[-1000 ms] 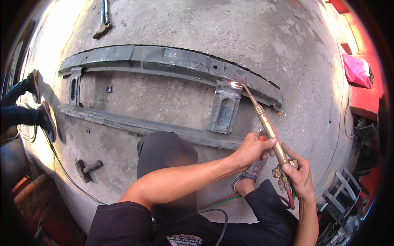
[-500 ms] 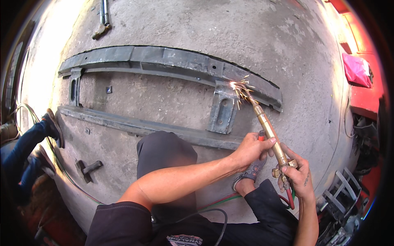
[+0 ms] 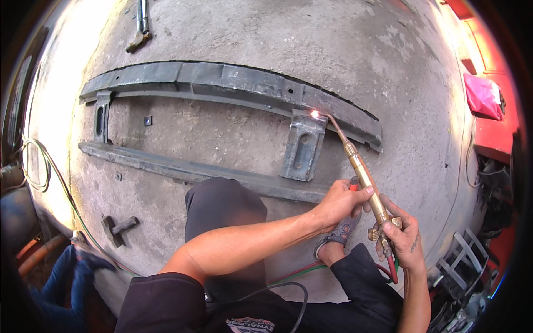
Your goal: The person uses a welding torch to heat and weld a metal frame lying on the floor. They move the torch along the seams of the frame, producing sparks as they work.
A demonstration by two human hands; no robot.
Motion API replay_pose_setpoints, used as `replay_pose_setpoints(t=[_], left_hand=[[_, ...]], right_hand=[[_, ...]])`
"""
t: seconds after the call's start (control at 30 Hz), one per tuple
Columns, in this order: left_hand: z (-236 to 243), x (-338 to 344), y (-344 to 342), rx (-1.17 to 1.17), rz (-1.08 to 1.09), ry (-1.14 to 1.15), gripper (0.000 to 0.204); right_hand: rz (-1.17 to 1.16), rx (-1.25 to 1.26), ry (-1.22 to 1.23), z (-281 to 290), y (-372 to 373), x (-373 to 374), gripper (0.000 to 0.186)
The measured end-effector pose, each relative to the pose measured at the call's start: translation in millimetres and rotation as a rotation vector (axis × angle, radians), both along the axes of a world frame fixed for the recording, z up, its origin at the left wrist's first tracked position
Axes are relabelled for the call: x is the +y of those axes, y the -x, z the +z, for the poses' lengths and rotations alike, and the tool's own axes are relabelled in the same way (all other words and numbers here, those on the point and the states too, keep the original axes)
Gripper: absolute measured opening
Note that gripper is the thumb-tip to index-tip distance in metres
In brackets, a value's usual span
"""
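A brass gas welding torch [image 3: 366,180] slants up and to the left from my hands. My right hand [image 3: 404,237] is closed round its rear end, by the valve knobs and hoses. Farther up, my left hand [image 3: 341,202] is closed against the barrel, thumb on the brass; a small orange-red item [image 3: 353,186] with a dark top pokes out of it, its kind unclear. The bent tip glows at the upper edge of a grey metal bracket [image 3: 302,151], where it meets the long curved metal beam [image 3: 239,83]. Glare hides the joint itself.
A second metal bar [image 3: 166,166] lies between the beam and my knee. On the concrete are a hammer [image 3: 119,228], a small square plate [image 3: 147,120] and a long-handled tool [image 3: 139,39]. Hoses [image 3: 72,200] run along the left, near another person's legs [image 3: 66,283].
The spray of sparks at the torch tip has shrunk to a small bright glow. At the left, the other person's legs have moved nearer the lower edge. My hands stay in place.
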State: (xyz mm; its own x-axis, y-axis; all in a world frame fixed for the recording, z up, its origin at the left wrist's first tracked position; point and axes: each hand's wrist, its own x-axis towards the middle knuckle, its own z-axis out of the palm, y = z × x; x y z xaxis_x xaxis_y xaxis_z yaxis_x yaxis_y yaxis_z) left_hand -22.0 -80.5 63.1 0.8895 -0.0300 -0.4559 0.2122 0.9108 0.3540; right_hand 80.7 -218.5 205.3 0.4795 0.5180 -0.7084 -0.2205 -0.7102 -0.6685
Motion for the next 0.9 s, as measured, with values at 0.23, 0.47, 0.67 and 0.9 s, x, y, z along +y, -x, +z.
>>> replay_pose_setpoints(t=[0.23,0.47,0.67,0.9], left_hand=[[1.1,1.5,0.3,0.007,-0.004,0.004,0.023],[1.4,1.8,0.0,0.005,-0.004,0.007,0.023],[0.3,1.6,0.4,0.001,0.009,0.008,0.022],[1.9,3.1,0.6,-0.003,-0.008,0.002,0.022]], right_hand=[[-0.025,0.021,0.020,8.6,2.1,9.1,0.071],[-0.022,0.017,0.049,8.7,0.4,8.1,0.069],[-0.011,0.000,0.063,5.4,-0.8,6.0,0.071],[0.013,-0.015,0.002,-3.9,-3.9,-4.4,0.086]])
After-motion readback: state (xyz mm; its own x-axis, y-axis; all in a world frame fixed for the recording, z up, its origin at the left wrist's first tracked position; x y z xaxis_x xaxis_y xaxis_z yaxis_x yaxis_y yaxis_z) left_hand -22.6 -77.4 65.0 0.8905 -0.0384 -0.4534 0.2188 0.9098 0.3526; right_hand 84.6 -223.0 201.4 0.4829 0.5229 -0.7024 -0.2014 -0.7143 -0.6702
